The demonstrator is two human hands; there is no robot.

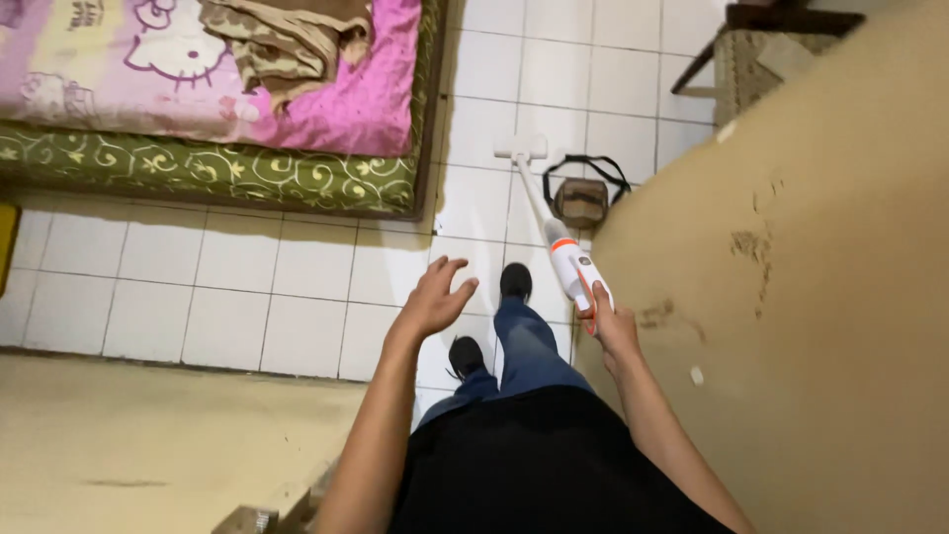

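Here, the only picture-bearing surface is the pink sheet (198,69) on the mattress (217,168) at the top left: it carries a white cartoon cat outline and pale yellow patches, with a brown crumpled cloth (287,40) lying on it. The mattress side below is green with pale curling scrolls. A small brown bag (580,201) with a black strap sits on the white tiled floor (247,287), just beside the tan wall (820,297).

The right hand (615,326) has its grip wrapped around the orange-trimmed handle of a white stick vacuum (568,257), arm stretched forward along the wall. The vacuum slants away from the person, its flat head (521,147) resting on the tiles near the mattress corner. The left hand (435,300) hangs in the air above the floor, fingers spread and slightly curled, holding nothing, wrist bent forward. Black shoes and blue jeans show between the arms.
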